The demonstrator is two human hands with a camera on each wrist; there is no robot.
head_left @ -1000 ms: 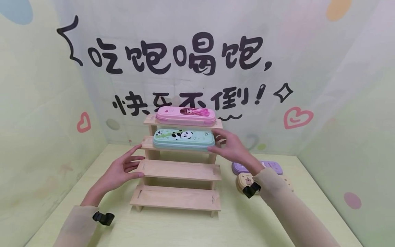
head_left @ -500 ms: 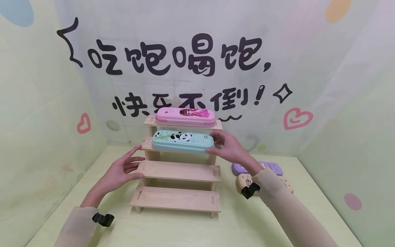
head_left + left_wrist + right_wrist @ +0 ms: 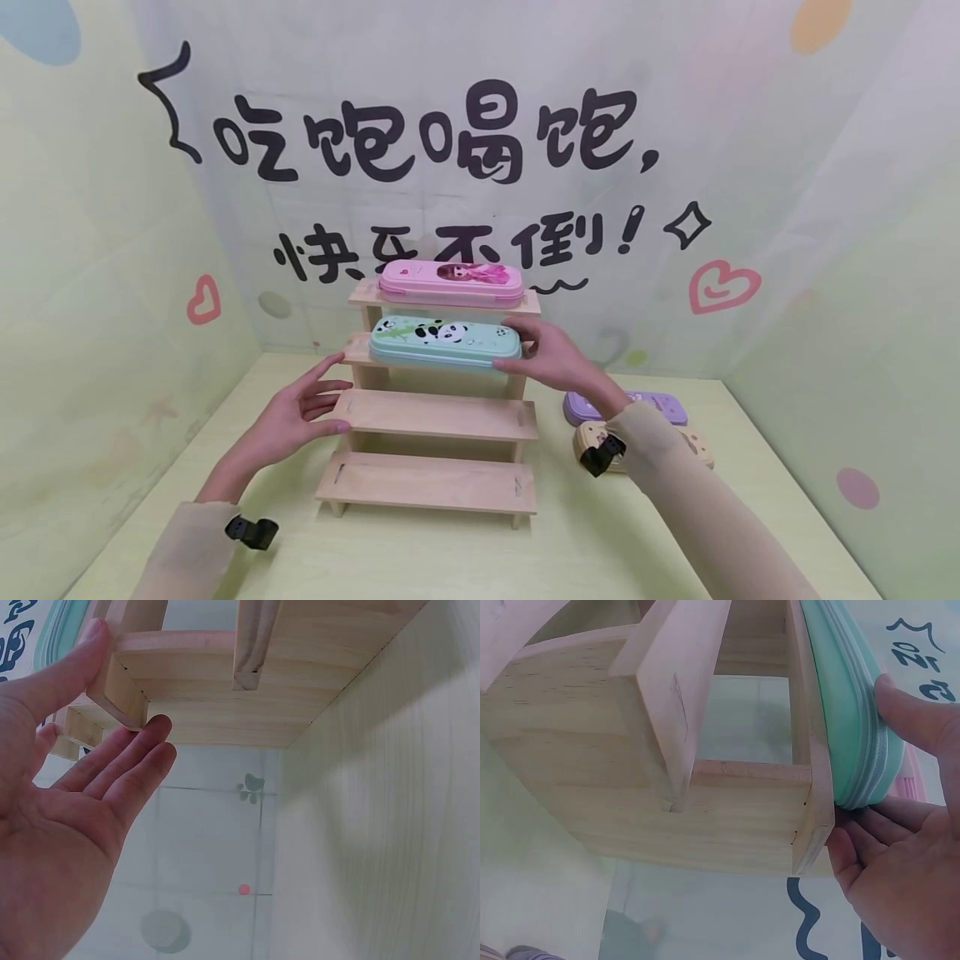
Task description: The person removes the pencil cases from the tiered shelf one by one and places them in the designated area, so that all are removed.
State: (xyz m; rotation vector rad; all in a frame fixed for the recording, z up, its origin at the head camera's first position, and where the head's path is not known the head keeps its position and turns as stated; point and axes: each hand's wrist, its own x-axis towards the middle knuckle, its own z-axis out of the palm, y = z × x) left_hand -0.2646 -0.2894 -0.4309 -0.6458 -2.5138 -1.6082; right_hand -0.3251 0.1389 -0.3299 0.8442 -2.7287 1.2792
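A mint-green panda case (image 3: 450,342) lies on the second shelf from the top of a wooden step rack (image 3: 442,417). The right hand (image 3: 558,357) grips its right end; in the right wrist view the thumb of that hand (image 3: 907,847) presses the zipped side of the green case (image 3: 855,712), with fingers at its end. A pink case (image 3: 450,283) rests on the top shelf. At the rack's left side, the left hand (image 3: 281,421) touches the shelf edges with spread fingers; the left wrist view shows this hand (image 3: 67,802) with its thumb against the wood.
Behind the right forearm, a purple case (image 3: 660,406) and a cream case (image 3: 697,446) lie on the table (image 3: 420,558), right of the rack. A printed backdrop (image 3: 480,50) stands behind and at both sides. The two lower shelves (image 3: 427,483) hold nothing.
The green case has shifted slightly left overall on its shelf. The right hand has moved a little left, further over the case's end. The left hand stays at the rack.
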